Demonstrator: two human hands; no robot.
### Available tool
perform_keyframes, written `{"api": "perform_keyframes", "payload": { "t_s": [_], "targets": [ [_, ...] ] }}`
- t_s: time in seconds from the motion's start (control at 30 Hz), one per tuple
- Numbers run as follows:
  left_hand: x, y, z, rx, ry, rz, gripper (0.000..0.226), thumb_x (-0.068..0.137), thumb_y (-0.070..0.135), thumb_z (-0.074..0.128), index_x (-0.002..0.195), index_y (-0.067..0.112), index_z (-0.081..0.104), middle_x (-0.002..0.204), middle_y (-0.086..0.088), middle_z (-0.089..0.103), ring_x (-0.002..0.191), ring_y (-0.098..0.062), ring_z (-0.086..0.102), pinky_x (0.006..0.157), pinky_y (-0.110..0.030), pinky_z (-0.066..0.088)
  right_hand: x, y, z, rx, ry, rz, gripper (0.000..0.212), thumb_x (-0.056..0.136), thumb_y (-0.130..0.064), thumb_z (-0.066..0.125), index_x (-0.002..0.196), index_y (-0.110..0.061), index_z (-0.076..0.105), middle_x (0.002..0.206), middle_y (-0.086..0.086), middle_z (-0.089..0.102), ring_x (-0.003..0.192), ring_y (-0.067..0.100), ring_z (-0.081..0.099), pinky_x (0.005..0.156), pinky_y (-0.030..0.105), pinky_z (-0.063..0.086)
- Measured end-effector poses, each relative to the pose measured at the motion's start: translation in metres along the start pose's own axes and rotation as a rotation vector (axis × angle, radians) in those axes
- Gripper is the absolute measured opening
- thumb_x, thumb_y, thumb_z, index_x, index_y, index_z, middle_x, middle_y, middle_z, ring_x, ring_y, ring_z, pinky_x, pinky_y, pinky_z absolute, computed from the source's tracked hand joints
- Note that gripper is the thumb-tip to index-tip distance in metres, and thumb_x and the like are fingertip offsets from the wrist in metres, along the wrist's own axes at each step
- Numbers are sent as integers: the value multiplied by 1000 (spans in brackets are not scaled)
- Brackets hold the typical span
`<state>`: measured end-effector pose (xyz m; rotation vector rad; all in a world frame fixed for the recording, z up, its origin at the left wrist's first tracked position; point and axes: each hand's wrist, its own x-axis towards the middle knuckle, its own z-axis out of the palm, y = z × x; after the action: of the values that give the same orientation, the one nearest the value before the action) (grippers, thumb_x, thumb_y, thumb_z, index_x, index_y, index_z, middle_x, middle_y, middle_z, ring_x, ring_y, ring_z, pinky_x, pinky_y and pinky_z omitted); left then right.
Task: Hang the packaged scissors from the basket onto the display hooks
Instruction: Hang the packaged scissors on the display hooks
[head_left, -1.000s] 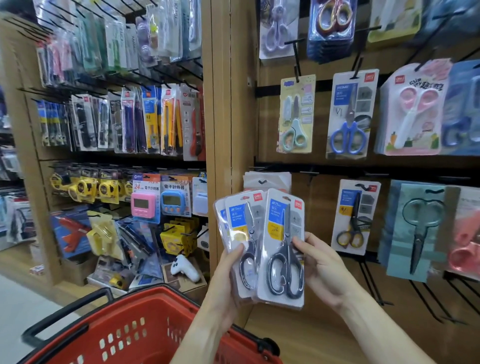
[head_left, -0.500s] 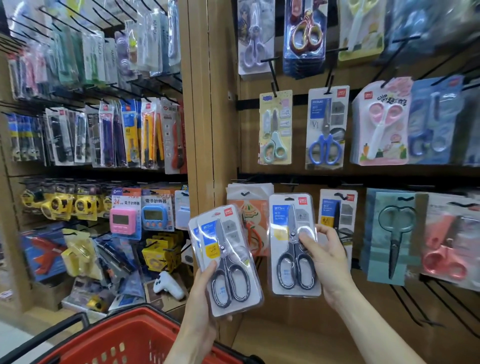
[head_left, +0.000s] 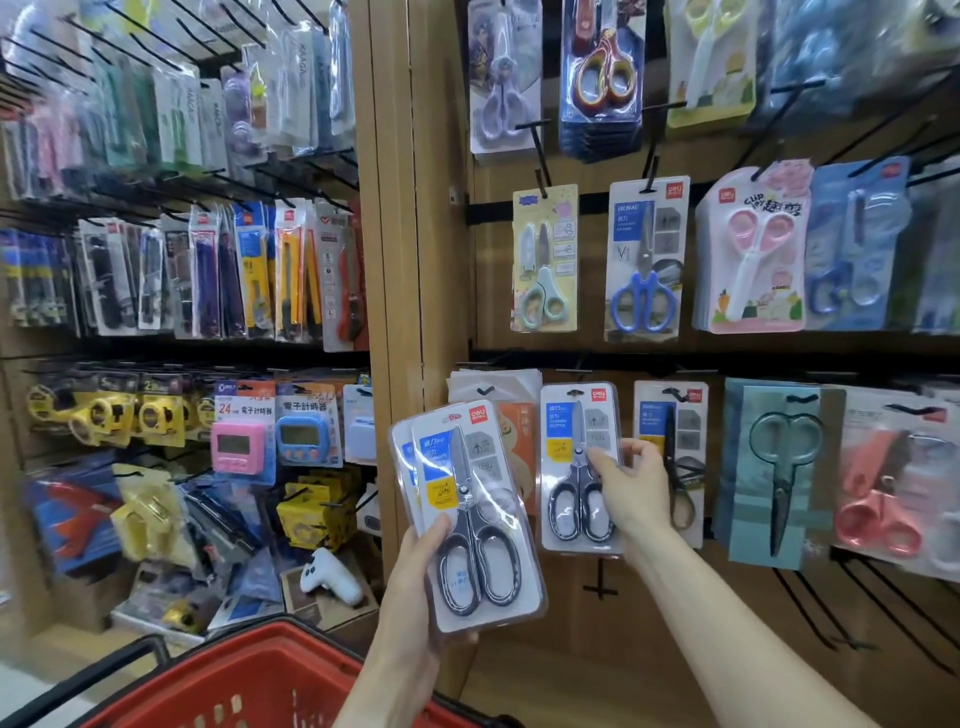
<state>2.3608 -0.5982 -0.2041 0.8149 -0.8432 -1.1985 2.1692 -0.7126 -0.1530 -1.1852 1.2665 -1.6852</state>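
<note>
My left hand (head_left: 415, 587) grips the lower edge of a small stack of blister packs of grey-handled scissors (head_left: 470, 514), held upright in front of the wooden post. My right hand (head_left: 631, 488) holds a single pack of the same grey scissors (head_left: 576, 462) flat against the lower display row, its top at the level of the hook rail. Whether its hole sits on a hook is hidden. The red basket (head_left: 249, 686) is at the bottom, below my left forearm.
The wooden panel on the right carries rows of hung scissor packs: blue-handled (head_left: 644, 260), pink (head_left: 753, 249), dark slim ones (head_left: 784, 478). A bare black hook (head_left: 600, 577) juts out below my right hand. Left shelves hold cutters, tape measures and timers. A wooden post (head_left: 410, 208) divides the two.
My right hand has taken the front pack off the stack and carried it right and up to the lower display row. My left hand keeps the remaining packs, now lower.
</note>
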Motion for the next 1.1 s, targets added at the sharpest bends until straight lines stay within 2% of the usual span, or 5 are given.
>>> {"api": "perform_keyframes", "payload": {
  "t_s": [0.23, 0.33, 0.5, 0.73, 1.1],
  "targets": [
    [-3, 1, 5, 34, -13, 0, 45, 93, 47, 65, 133, 26, 63, 102, -5, 79, 69, -20, 74, 41, -27, 49, 33, -3, 13, 74, 28, 239, 34, 95, -25, 76, 118, -6, 59, 114, 9, 67, 84, 24, 62, 77, 32, 51],
    [-5, 0, 7, 49, -28, -17, 42, 96, 45, 64, 132, 25, 63, 95, -5, 78, 62, -18, 72, 38, -25, 45, 33, 3, 11, 62, 56, 244, 52, 95, -27, 76, 138, -4, 58, 127, 18, 67, 108, 35, 65, 96, 43, 53],
    [-5, -4, 9, 55, -49, -30, 46, 93, 47, 65, 134, 27, 62, 99, -8, 78, 63, -21, 72, 37, -26, 45, 9, 5, 5, -381, 240, 225, 48, 91, -35, 75, 123, -3, 63, 119, 15, 69, 109, 38, 65, 92, 46, 57],
    [0, -12, 13, 61, -50, -40, 57, 80, 55, 73, 133, 34, 65, 118, -9, 79, 99, -35, 75, 76, -48, 57, -73, -15, 3, -110, -368, -63, 52, 71, -56, 88, 103, -19, 71, 91, 3, 77, 83, 16, 75, 73, 33, 58],
    [6, -15, 13, 73, 2, -32, 53, 91, 64, 64, 134, 33, 65, 123, -2, 78, 112, -29, 75, 99, -56, 57, -65, -10, -10, 68, -551, 132, 31, 96, -7, 70, 118, 9, 55, 97, 13, 80, 82, 19, 76, 74, 27, 60]
  ]
}}
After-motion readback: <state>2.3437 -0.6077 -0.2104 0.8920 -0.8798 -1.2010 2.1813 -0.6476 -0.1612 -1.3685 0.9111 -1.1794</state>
